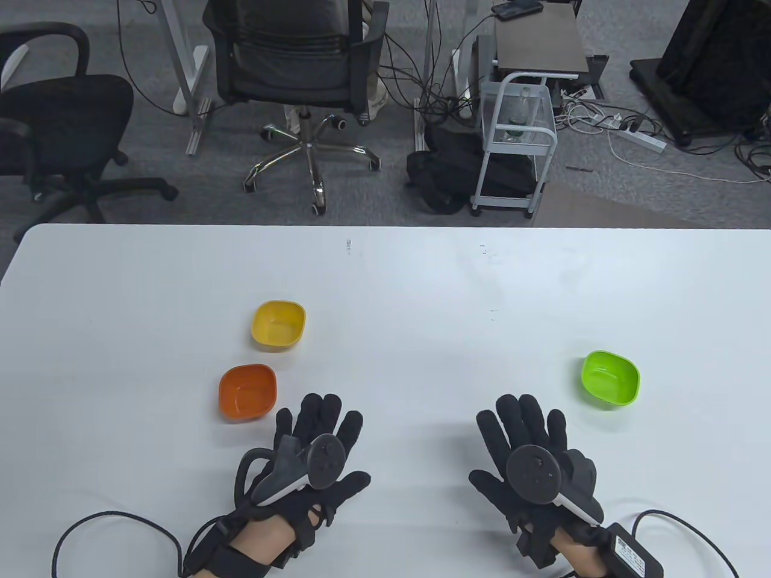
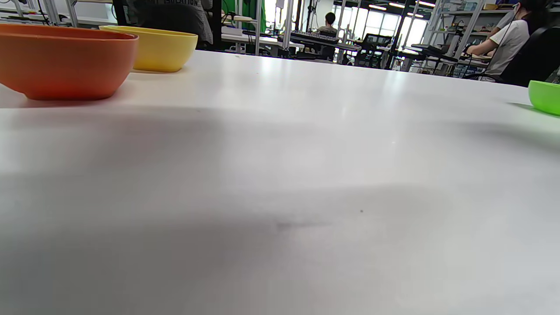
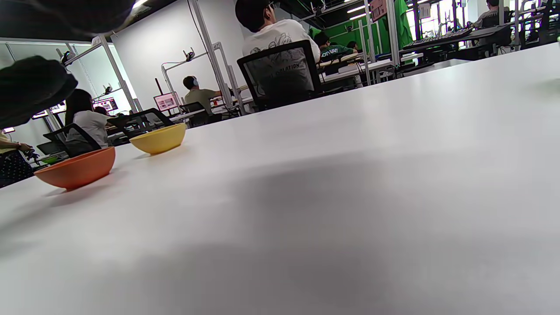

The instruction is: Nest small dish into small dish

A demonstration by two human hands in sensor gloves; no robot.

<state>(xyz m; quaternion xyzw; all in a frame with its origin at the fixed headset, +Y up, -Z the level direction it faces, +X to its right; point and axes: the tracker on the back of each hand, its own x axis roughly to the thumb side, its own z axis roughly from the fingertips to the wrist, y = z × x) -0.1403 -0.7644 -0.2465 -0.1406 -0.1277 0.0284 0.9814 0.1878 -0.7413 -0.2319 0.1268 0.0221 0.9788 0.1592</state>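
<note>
Three small dishes stand apart on the white table (image 1: 385,271). The yellow dish (image 1: 278,324) is at left centre, the orange dish (image 1: 247,392) just in front of it, the green dish (image 1: 610,379) at the right. My left hand (image 1: 319,433) lies flat, fingers spread, palm down, just right of the orange dish and holds nothing. My right hand (image 1: 524,439) lies flat and empty, left of and nearer than the green dish. The left wrist view shows the orange dish (image 2: 65,61), the yellow dish (image 2: 153,48) and the green dish (image 2: 544,96). The right wrist view shows the orange dish (image 3: 76,168) and the yellow dish (image 3: 158,138).
Black cables (image 1: 108,524) run from both wrists over the table's near edge. Office chairs (image 1: 301,72) and a white cart (image 1: 518,132) stand on the floor beyond the table's far edge.
</note>
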